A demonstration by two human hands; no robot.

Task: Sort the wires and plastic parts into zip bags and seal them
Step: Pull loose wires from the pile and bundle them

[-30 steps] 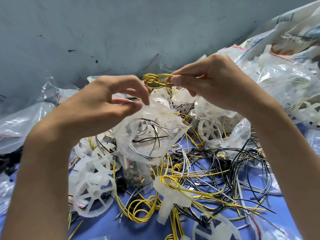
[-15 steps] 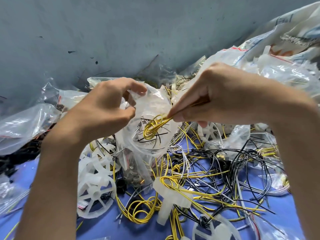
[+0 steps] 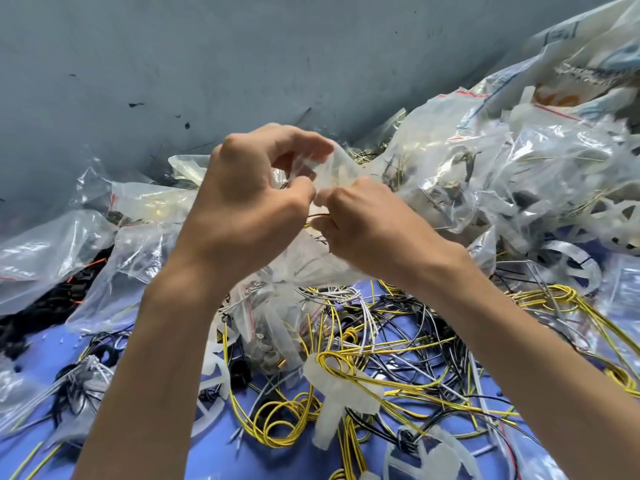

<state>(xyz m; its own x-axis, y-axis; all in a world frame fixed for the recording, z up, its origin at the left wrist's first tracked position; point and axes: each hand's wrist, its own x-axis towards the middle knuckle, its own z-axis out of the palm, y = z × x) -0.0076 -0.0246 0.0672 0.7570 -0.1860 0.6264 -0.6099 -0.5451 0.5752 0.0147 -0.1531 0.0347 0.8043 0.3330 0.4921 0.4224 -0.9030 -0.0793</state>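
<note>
Step, judged: sealing. Item: zip bag (image 3: 304,261), mouth pinched by 2 hands, left hand (image 3: 249,206) and right hand (image 3: 370,233). Next, likely: press strip closed along length.

Print on the white sacks (image 3: 588,74) at upper right is too blurred to read.

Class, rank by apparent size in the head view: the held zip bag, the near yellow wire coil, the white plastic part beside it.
Largest: zip bag.
Then white plastic part and yellow wire coil: they look alike, so unranked.
</note>
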